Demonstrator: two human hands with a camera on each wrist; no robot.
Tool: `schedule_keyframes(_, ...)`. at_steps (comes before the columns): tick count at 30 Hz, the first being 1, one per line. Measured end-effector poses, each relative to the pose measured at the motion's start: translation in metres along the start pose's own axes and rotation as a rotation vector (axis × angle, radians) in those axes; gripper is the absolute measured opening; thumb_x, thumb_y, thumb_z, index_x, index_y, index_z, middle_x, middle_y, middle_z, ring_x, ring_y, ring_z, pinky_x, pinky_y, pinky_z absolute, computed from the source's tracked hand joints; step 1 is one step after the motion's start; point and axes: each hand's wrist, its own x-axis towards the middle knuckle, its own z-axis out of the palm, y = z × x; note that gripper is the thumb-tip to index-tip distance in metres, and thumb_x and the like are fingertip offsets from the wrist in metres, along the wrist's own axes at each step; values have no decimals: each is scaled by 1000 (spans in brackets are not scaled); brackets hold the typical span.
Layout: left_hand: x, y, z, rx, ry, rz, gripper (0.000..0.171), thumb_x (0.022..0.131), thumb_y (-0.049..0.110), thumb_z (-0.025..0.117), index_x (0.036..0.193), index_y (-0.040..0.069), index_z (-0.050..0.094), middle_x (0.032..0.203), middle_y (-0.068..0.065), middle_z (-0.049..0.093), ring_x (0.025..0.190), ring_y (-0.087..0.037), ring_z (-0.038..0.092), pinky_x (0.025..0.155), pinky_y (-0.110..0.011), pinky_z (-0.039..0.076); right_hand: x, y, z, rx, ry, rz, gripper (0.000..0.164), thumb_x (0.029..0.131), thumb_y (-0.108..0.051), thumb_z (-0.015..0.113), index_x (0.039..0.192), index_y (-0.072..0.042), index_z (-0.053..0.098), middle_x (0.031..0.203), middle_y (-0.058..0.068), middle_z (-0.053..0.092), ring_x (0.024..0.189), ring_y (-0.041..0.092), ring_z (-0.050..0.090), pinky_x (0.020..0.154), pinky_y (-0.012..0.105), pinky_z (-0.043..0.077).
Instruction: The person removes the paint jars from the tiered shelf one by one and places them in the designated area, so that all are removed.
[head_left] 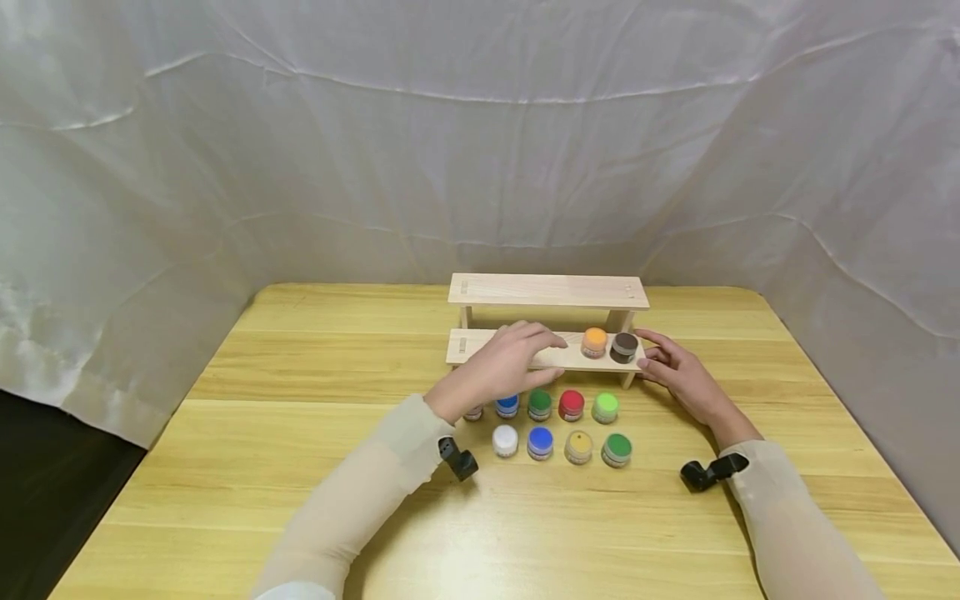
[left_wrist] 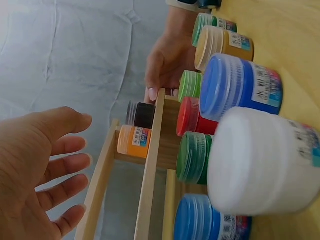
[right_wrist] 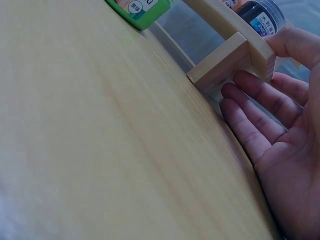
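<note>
A two-tier wooden rack (head_left: 547, 290) stands toward the back of the table. On the right part of its lower board sit an orange paint jar (head_left: 594, 343) and a dark brown paint jar (head_left: 624, 347), side by side. My left hand (head_left: 510, 362) hovers over the left and middle of that board, fingers loosely spread, holding nothing. At the board's right end, my right hand (head_left: 686, 379) grips the rack; in the right wrist view its thumb meets the top edge (right_wrist: 260, 50) and the fingers bend below, beside the leg (right_wrist: 220, 62).
Two rows of paint jars stand before the rack. Behind are blue (head_left: 507, 407), green (head_left: 539, 406), red (head_left: 571, 406) and light green (head_left: 605, 408) ones, plus one mostly covered by my left arm. In front are white (head_left: 506, 441), blue (head_left: 540, 443), yellow (head_left: 579, 447) and green (head_left: 617, 450).
</note>
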Motion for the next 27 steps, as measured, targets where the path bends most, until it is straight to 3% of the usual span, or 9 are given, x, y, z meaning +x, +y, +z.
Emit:
schedule_keyframes(10, 32, 4, 11, -2, -16, -49, 47, 97, 43, 58, 137, 19, 56, 136, 2, 55, 130, -18, 45, 111, -40, 31, 0, 0, 0, 4, -1, -1, 59, 101, -7, 53, 151, 4, 24, 105, 7, 61, 99, 10, 63, 87, 25, 52)
schedule_keyframes(18, 55, 7, 22, 19, -5, -59, 52, 95, 46, 60, 138, 17, 56, 136, 1, 56, 130, -19, 47, 109, -39, 33, 0, -2, 0, -6, -1, 5, 59, 101, -9, 53, 151, 4, 24, 105, 6, 62, 99, 11, 64, 87, 25, 52)
schedule_keyframes(27, 73, 10, 34, 102, -43, -108, 54, 95, 51, 58, 137, 18, 57, 134, 0, 58, 125, -21, 51, 102, -39, 40, -1, -2, 1, 12, -5, 0, 59, 101, -9, 53, 151, 5, 24, 105, 6, 62, 98, 11, 64, 87, 26, 52)
